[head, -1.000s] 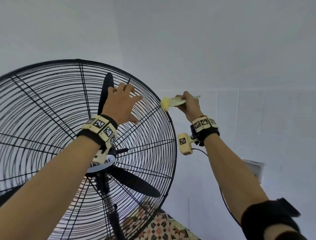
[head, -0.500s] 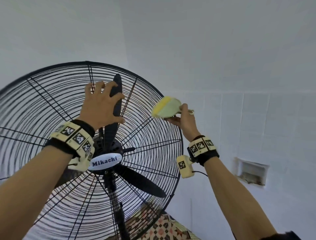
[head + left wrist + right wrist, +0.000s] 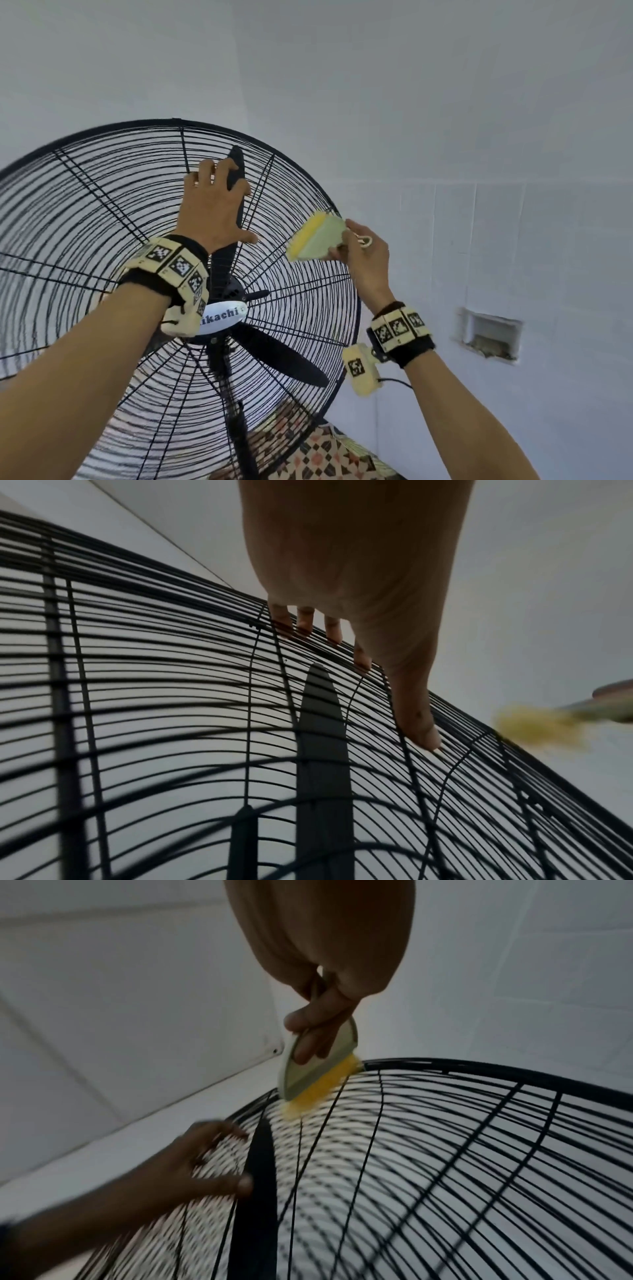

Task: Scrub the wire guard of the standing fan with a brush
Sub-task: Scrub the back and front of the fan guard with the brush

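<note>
The black wire guard [image 3: 102, 212] of the standing fan fills the left of the head view. My left hand [image 3: 214, 205] lies flat on the upper part of the guard, fingers spread on the wires [image 3: 342, 631], over the upright black blade [image 3: 236, 164]. My right hand [image 3: 363, 250] grips a pale green brush [image 3: 320, 240] with yellow bristles [image 3: 322, 1091]. The bristles press on the guard's upper right wires near the rim [image 3: 479, 1069]. The left hand [image 3: 205, 1161] shows low in the right wrist view; the bristles [image 3: 534, 723] appear blurred at the right of the left wrist view.
The fan's white hub badge [image 3: 222, 317] and its other black blades [image 3: 284, 359] sit behind the guard. A white tiled wall with a recessed niche [image 3: 489, 335] is on the right. A patterned cloth [image 3: 325, 455] lies below the fan.
The left hand has shifted left along the guard's top, away from the rim. The brush has dropped from the rim onto the guard face and turned its broad side up.
</note>
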Motion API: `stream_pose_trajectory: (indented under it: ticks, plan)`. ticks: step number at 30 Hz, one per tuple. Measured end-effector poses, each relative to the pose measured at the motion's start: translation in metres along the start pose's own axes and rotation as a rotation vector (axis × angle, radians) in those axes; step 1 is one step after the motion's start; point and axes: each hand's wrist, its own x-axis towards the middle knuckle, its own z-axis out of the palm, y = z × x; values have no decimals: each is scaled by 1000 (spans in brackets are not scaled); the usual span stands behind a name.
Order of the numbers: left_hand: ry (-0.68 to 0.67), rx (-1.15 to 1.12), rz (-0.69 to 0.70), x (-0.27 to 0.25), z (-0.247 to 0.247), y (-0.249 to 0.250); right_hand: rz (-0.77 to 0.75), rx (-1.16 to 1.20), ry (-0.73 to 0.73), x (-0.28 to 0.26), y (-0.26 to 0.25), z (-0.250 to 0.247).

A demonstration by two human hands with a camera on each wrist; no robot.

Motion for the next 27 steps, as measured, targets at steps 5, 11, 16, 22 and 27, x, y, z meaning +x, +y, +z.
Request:
stream_pose_trajectory:
  ticks: [5,11,16,22,27]
  plan:
    - [18,0,7,0,-1,1,22,156,255,32,-10,-12]
    - [33,3,8,-2,2,-1,-18,-84,-77,-30,0,11]
    - [32,-34,13,-1,1,-1,-51,70,218,2,-7,-3]
    - [34,-57,-1,-2,4,1,-33,-110,-59,-56,20,-2]
    - [31,-84,13,1,3,5,-82,46,197,-31,0,2]
